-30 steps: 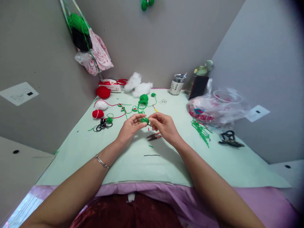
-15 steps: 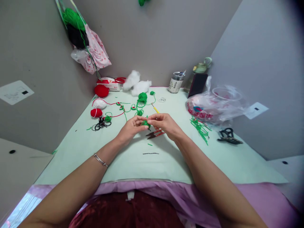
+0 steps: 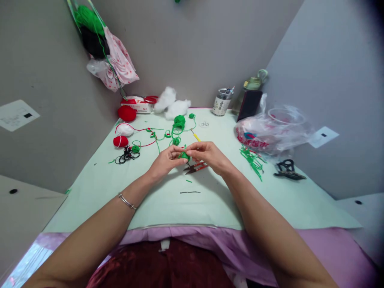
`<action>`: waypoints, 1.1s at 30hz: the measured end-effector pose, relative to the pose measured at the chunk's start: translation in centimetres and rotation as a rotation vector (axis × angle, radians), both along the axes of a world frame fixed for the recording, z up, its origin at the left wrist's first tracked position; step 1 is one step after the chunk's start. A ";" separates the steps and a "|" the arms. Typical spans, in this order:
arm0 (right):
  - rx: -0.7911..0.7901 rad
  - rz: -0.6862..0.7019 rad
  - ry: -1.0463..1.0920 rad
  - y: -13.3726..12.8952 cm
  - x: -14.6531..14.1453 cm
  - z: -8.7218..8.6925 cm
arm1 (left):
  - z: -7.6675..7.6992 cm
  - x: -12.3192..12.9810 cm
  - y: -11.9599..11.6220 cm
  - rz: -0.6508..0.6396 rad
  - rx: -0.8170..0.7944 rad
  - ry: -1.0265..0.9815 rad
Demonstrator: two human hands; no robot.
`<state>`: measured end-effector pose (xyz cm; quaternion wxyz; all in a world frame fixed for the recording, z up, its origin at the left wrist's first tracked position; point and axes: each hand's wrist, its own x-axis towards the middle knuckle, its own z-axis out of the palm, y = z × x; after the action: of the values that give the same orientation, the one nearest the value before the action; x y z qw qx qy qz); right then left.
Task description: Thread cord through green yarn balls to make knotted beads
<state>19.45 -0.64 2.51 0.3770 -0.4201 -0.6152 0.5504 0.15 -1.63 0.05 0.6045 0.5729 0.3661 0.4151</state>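
Jointly held, one green piece (image 3: pixel 184 156), two hands (image 3: pixel 164 163) (image 3: pixel 211 157)

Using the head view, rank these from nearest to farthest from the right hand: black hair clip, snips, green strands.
1. Snips, just below the right hand.
2. Green strands, off to its right.
3. Black hair clip, farther right, past the strands.

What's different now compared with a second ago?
Both the left hand and right hand have come slightly nearer the wearer, closer to the red-handled snips. Their fingertips have drawn together at the small green yarn piece, which shows more clearly below them. I see nothing newly picked up or let go. The snips and plastic bag look unmoved; the overall picture shift comes from the head camera.
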 end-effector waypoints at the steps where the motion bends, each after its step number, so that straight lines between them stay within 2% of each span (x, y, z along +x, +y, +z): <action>1: 0.000 0.018 0.006 0.0 0.0 0.0 | 0.0 0.0 0.0 -0.004 0.003 0.000; 5: -0.046 0.014 0.000 0.0 -0.3 -0.3 | -0.4 0.3 -0.1 -0.012 -0.002 0.026; 11: -0.040 -0.103 0.115 0.4 -0.6 -0.4 | -0.3 0.3 -0.2 -0.016 0.000 0.026; 19: -0.135 0.020 0.025 0.0 0.0 0.2 | -0.3 0.1 0.0 -0.005 0.023 0.033; 27: -0.138 -0.117 0.228 0.3 -1.0 -0.8 | -0.1 0.1 0.0 0.025 0.063 0.022; 29: -0.124 -0.103 0.242 0.2 -0.9 -0.8 | -0.1 0.0 0.0 0.026 0.054 0.013; 33: -0.094 0.012 0.147 -0.1 -0.5 -0.3 | -0.3 0.0 0.1 0.014 0.016 -0.029</action>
<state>18.92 -0.71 2.16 0.3978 -0.3919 -0.5619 0.6103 0.11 -1.55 -0.29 0.6023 0.5690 0.3581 0.4305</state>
